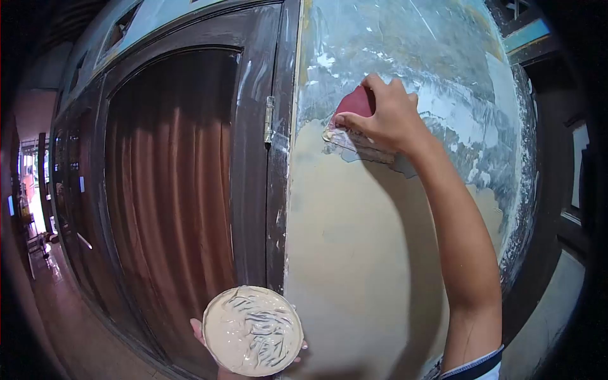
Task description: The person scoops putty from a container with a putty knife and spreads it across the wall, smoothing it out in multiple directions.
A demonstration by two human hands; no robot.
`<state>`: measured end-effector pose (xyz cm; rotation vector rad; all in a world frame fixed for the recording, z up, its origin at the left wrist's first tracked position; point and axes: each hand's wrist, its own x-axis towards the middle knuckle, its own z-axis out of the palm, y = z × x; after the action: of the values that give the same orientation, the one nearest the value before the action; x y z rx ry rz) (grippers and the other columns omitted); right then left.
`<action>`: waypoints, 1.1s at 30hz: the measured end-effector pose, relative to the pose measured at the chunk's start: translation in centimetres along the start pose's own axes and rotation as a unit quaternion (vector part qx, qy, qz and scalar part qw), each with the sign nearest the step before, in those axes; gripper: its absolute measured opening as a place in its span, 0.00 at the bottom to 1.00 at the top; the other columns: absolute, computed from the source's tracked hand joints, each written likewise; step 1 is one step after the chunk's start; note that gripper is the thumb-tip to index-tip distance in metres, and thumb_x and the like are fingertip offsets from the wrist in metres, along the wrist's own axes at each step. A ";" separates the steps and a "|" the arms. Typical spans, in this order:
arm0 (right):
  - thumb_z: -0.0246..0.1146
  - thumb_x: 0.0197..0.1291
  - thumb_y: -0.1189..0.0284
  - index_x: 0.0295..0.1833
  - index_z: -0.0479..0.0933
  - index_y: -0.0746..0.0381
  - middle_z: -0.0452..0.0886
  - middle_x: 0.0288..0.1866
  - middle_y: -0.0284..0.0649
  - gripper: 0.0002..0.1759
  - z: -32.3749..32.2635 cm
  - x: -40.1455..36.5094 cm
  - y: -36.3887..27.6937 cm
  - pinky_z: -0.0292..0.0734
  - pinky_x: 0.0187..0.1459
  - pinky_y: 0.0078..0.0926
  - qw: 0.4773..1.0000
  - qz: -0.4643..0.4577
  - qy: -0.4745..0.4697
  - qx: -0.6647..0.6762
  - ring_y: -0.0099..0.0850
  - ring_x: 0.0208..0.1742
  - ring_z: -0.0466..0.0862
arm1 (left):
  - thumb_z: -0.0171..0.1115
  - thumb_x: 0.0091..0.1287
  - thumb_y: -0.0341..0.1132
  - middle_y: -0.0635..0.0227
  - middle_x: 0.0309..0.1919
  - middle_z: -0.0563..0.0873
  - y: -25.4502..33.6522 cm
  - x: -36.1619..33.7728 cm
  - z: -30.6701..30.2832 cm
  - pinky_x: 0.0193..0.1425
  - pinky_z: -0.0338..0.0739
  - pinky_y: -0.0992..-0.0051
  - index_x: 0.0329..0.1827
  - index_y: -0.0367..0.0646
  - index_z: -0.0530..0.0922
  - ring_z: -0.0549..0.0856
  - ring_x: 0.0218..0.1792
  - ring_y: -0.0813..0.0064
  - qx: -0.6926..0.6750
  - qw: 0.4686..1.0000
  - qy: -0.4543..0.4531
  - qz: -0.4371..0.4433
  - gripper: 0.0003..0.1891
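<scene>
My right hand (387,114) grips a red putty scraper (354,104), its fingers over the top edge and its thumb on the near face. The scraper's lower edge is smeared with cream putty and lies against the wall (405,57), where the smooth cream coat (354,215) meets bare, patchy blue-grey plaster. Low in the view, my left hand (198,330) holds a round tub (253,329) of cream putty from beneath. The putty's surface is ridged and streaked. Most of the left hand is hidden behind the tub; only some fingertips show at its sides.
Left of the wall stands a dark wooden door (253,190) with a metal hinge (268,120) and a brown curtain (171,202) behind its pane. A dark frame (544,158) borders the wall on the right. A tiled floor (69,304) runs off at the far left.
</scene>
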<state>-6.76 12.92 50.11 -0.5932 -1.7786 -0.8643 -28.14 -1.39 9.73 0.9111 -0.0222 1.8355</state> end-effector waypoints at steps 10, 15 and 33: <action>0.78 0.46 0.35 0.59 0.77 0.59 0.85 0.47 0.49 0.46 1.2 0.9 1.2 0.65 0.62 0.55 0.997 -0.001 0.078 0.026 0.47 0.55 0.80 | 0.47 0.60 0.86 0.41 0.83 0.59 0.8 0.4 -1.3 0.58 0.61 0.07 0.86 0.53 0.61 0.66 0.72 0.19 0.090 0.990 0.062 0.084 0.59; 0.78 0.46 0.36 0.61 0.75 0.57 0.84 0.48 0.49 0.46 1.5 0.0 0.9 0.65 0.63 0.53 0.996 -0.046 0.041 0.065 0.48 0.55 0.81 | 0.47 0.60 0.86 0.41 0.83 0.59 1.0 0.1 -4.6 0.58 0.61 0.07 0.86 0.53 0.61 0.66 0.72 0.19 0.095 0.988 0.066 0.105 0.59; 0.79 0.45 0.35 0.60 0.73 0.58 0.86 0.47 0.46 0.48 1.9 0.6 1.0 0.67 0.61 0.55 0.991 -0.048 0.109 0.060 0.47 0.55 0.83 | 0.48 0.59 0.87 0.41 0.83 0.60 1.7 0.6 -3.5 0.56 0.61 0.06 0.85 0.52 0.62 0.67 0.71 0.18 0.115 0.988 0.049 0.087 0.60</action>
<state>-7.30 15.04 50.54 -0.3239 -1.6552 -0.8458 -31.63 -0.23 8.23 1.0014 0.1807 2.0737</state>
